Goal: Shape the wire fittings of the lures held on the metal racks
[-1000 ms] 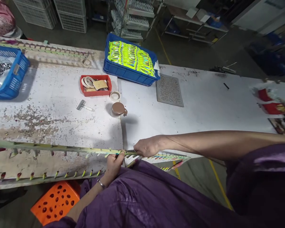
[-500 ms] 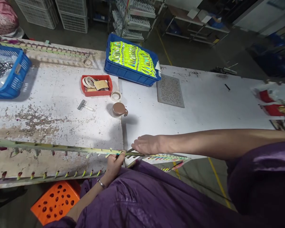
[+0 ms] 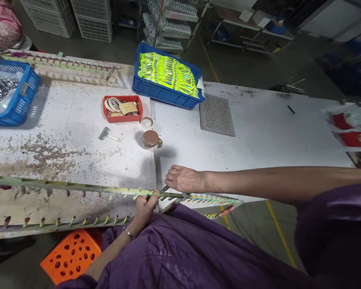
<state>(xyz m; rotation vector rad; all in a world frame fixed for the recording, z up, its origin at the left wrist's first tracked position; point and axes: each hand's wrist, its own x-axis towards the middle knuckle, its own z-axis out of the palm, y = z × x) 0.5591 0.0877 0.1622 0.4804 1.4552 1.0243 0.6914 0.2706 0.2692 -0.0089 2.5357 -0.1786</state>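
A long narrow yellow-green strip (image 3: 86, 187) runs across in front of me, with small coloured lure-like pieces hanging along it. At its middle, my left hand (image 3: 144, 205) is closed, thumb and fingers pinching the strip's edge. Anything small between those fingertips is hidden. Just above and right of it, my right hand (image 3: 184, 179) is curled palm-up around a slim dark metal tool (image 3: 164, 189). The tool's tip points at my left thumb; most of the tool is inside the fist, so its kind is unclear. More pieces line the strip's right part (image 3: 216, 198).
On the white table (image 3: 258, 132) stand a brown-lidded cup (image 3: 151, 138), a red box (image 3: 122, 119) with tape rolls, a scraper (image 3: 108, 135), a blue crate (image 3: 165, 96) of yellow packets and a blue basket (image 3: 20, 100). An orange stool (image 3: 72, 257) is below. Someone in pink (image 3: 5, 24) sits far left.
My right hand has rolled from knuckles-up to palm-up and shifted slightly, turning the tool with it. My left hand keeps its place on the strip.
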